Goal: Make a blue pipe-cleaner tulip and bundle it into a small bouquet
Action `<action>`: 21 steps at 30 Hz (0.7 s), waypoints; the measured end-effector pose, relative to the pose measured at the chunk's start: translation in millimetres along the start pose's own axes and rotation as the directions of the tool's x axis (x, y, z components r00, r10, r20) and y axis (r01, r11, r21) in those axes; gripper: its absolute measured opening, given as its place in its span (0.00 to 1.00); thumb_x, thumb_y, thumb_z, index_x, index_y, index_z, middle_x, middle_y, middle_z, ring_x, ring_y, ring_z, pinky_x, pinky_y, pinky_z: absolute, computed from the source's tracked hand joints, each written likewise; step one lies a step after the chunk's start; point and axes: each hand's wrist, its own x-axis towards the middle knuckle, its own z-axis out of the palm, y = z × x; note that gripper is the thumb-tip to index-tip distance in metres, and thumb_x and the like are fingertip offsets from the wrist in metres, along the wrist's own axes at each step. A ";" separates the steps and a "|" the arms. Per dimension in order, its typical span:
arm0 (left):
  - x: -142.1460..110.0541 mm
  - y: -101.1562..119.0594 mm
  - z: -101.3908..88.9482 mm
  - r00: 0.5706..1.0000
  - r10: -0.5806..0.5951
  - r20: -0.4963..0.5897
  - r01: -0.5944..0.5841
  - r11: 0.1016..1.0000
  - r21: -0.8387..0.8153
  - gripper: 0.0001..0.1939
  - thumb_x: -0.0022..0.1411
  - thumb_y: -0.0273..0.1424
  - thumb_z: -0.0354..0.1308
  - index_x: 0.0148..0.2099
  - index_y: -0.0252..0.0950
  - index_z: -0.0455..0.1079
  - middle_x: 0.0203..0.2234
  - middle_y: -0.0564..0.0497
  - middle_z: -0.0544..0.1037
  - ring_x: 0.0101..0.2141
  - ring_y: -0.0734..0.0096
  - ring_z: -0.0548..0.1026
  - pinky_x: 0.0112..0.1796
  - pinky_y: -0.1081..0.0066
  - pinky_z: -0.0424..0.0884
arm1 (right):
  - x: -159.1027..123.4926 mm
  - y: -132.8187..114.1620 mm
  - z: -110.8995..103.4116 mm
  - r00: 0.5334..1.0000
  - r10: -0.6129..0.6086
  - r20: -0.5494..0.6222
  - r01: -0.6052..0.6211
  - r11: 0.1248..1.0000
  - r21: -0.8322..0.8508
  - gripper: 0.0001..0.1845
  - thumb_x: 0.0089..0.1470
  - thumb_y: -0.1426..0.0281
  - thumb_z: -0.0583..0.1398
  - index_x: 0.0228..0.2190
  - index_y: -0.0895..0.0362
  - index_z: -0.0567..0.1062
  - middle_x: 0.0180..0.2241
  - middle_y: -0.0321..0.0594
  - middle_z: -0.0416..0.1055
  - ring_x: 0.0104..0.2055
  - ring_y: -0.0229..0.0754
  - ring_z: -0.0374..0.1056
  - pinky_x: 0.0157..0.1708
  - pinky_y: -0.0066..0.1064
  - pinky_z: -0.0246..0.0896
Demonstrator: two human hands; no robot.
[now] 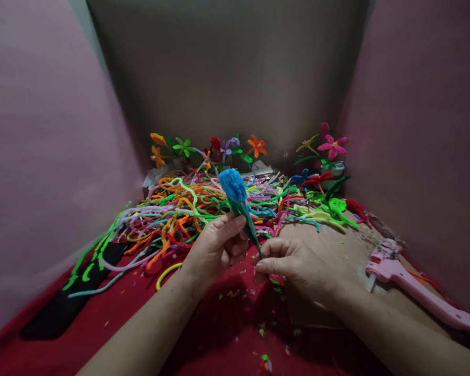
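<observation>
A pipe-cleaner flower with a fuzzy blue head and dark green leaves and stem is held up in the middle, tilted with its head to the upper left. My left hand grips it just below the head, thumb and fingers closed on the green part. The lower end of the stem is pinched between the thumb and fingers of my right hand. Behind both hands spreads a tangled heap of colourful pipe cleaners. Part of my left fingers is hidden behind the stem.
A pink hot glue gun lies at right on a brown cardboard sheet. Finished flowers stand along the back wall. On the red cloth are small fuzzy scraps and, at left, a black flat object. Pink panels rise on both sides.
</observation>
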 end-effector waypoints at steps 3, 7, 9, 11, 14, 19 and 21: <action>0.2 -2.8 0.8 1.000 -0.019 -0.005 0.019 1.000 -0.003 0.10 0.52 0.34 0.59 0.26 0.33 0.67 0.15 0.59 0.61 0.15 0.84 0.55 0.16 0.80 0.51 | -0.6 -3.7 1.7 1.000 0.015 -0.013 -0.016 0.999 -0.028 0.03 0.42 0.75 0.61 0.20 0.60 0.72 0.20 0.34 0.70 0.24 0.33 0.61 0.27 0.26 0.54; -0.9 -7.2 1.7 0.999 -0.012 -0.037 0.012 1.000 -0.010 0.07 0.50 0.30 0.60 0.26 0.32 0.68 0.15 0.58 0.64 0.15 0.84 0.57 0.17 0.81 0.53 | -2.6 -7.2 3.2 1.000 -0.028 0.000 0.028 0.999 0.022 0.03 0.45 0.72 0.60 0.23 0.59 0.71 0.19 0.30 0.64 0.21 0.31 0.56 0.23 0.25 0.50; -1.5 -6.6 1.8 1.000 -0.013 0.001 0.013 1.000 -0.012 0.07 0.50 0.31 0.60 0.26 0.31 0.68 0.15 0.57 0.64 0.14 0.85 0.56 0.16 0.81 0.51 | -4.2 -10.2 2.8 0.997 -0.075 -0.018 0.075 0.997 -0.022 0.11 0.51 0.68 0.58 0.20 0.59 0.69 0.18 0.30 0.60 0.20 0.30 0.52 0.21 0.25 0.47; -1.9 -4.7 2.0 0.998 -0.036 0.060 0.037 0.999 -0.012 0.09 0.52 0.33 0.59 0.27 0.30 0.70 0.15 0.57 0.63 0.13 0.86 0.54 0.14 0.81 0.48 | -5.2 -13.3 1.8 0.994 -0.106 -0.034 0.101 0.988 -0.114 0.17 0.54 0.66 0.55 0.17 0.59 0.66 0.17 0.31 0.58 0.20 0.31 0.52 0.22 0.25 0.46; -2.1 -2.6 2.5 0.992 -0.069 0.101 0.072 0.997 -0.022 0.11 0.54 0.34 0.58 0.32 0.29 0.73 0.15 0.59 0.60 0.12 0.88 0.51 0.13 0.81 0.46 | -5.2 -14.2 0.3 0.992 -0.120 -0.028 0.111 0.972 -0.208 0.17 0.54 0.66 0.54 0.16 0.58 0.65 0.17 0.32 0.58 0.21 0.32 0.52 0.22 0.26 0.47; -0.4 -6.5 3.4 0.988 -0.144 0.061 0.150 0.984 -0.092 0.11 0.55 0.33 0.57 0.29 0.28 0.72 0.11 0.61 0.56 0.10 0.89 0.47 0.11 0.83 0.45 | -5.5 -6.1 0.8 0.970 -0.242 0.021 0.238 0.932 -0.273 0.16 0.54 0.67 0.54 0.18 0.58 0.65 0.17 0.31 0.57 0.21 0.32 0.52 0.23 0.26 0.48; 0.1 -9.3 4.5 0.978 -0.203 0.041 0.207 0.969 -0.138 0.11 0.56 0.32 0.55 0.28 0.29 0.71 0.09 0.62 0.54 0.09 0.89 0.45 0.10 0.84 0.44 | -6.7 -3.3 1.4 0.955 -0.295 0.040 0.293 0.906 -0.305 0.14 0.55 0.68 0.54 0.19 0.58 0.66 0.18 0.31 0.55 0.21 0.32 0.51 0.24 0.26 0.47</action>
